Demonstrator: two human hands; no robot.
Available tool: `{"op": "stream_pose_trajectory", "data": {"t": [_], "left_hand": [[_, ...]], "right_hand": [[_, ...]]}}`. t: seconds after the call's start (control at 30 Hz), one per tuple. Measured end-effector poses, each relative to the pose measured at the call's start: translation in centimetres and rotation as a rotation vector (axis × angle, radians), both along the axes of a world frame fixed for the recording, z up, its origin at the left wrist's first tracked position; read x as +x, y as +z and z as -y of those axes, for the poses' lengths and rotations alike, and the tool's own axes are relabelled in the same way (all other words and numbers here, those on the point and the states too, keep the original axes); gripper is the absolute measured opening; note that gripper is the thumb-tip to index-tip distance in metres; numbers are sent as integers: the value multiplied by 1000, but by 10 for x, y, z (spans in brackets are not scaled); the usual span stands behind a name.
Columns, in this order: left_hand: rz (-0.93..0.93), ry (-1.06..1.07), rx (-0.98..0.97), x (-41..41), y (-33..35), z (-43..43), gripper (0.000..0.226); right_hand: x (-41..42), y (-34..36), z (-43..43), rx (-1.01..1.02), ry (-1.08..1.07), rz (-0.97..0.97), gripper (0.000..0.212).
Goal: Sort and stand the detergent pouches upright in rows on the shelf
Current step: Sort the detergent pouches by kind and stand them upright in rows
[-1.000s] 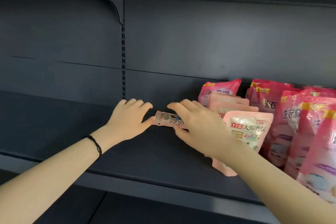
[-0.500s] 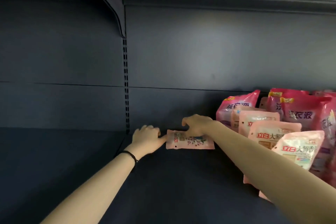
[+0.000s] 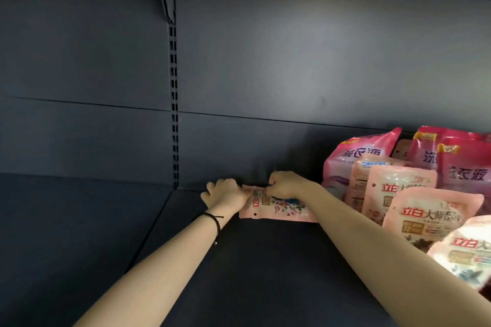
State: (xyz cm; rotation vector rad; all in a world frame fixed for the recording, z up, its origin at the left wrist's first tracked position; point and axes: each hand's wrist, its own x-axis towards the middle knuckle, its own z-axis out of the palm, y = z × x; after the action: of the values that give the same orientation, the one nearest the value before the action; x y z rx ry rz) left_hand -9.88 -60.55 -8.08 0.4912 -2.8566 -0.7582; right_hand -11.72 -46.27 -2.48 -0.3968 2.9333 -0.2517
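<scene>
Nearest us, down to the right of the grip, the pale pink pouches (image 3: 435, 216) stand upright in a row that runs back toward it (the front one is cut off by the frame). The bare shelf deck (image 3: 252, 273) fills everything on our side of the grip.

At the grip itself, both hands are on one small pouch (image 3: 279, 208), deep on the deck. Our left hand (image 3: 225, 195), black band (image 3: 215, 220) on the wrist, is curled at the pouch's left end with the thumb on the corner. Our right hand (image 3: 285, 184) pinches its top edge with curled fingers. So both are closed on the pouch, nothing spread wide. The pouch is turned sideways with the print facing us; we can't tell if it lies flat or leans.

Right of the grip and a bit further back, the dark pink pouches (image 3: 362, 156) stand against the back panel (image 3: 292, 74), which sits just behind our knuckles.

What could go wrong, we reckon: the pouch looks soft, so turning it upright by edge pinches may let it sag and flop over. Swinging it right could also knock the pale row and domino it.
</scene>
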Motion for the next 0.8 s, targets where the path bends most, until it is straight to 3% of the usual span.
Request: {"op": "stream_pose_trajectory", "data": {"t": [0.1, 0.2, 0.27, 0.33, 0.43, 0.57, 0.67, 0.8], "left_hand": [[-65, 12, 134, 0, -2, -5, 31], [-201, -76, 499, 5, 5, -4, 12], [-310, -120, 667, 13, 19, 0, 4], [-400, -161, 664, 21, 36, 6, 2], [-480, -251, 620, 33, 58, 17, 4], [-538, -322, 650, 51, 73, 28, 5], [-645, -314, 777, 61, 77, 34, 8], [-704, -163, 1009, 70, 68, 34, 33]], "right_hand": [[-2, -3, -3, -54, -44, -18, 24], [-4, 0, -5, -94, -57, -66, 30], [-2, 5, -4, -219, -51, -95, 30], [3, 9, -2, -442, -54, -130, 28], [11, 15, -3, -704, -98, -204, 21], [28, 22, -1, -947, -128, -156, 14], [43, 28, 2, -1093, -146, -162, 17], [61, 22, 7, -1475, -252, 15, 18]]}}
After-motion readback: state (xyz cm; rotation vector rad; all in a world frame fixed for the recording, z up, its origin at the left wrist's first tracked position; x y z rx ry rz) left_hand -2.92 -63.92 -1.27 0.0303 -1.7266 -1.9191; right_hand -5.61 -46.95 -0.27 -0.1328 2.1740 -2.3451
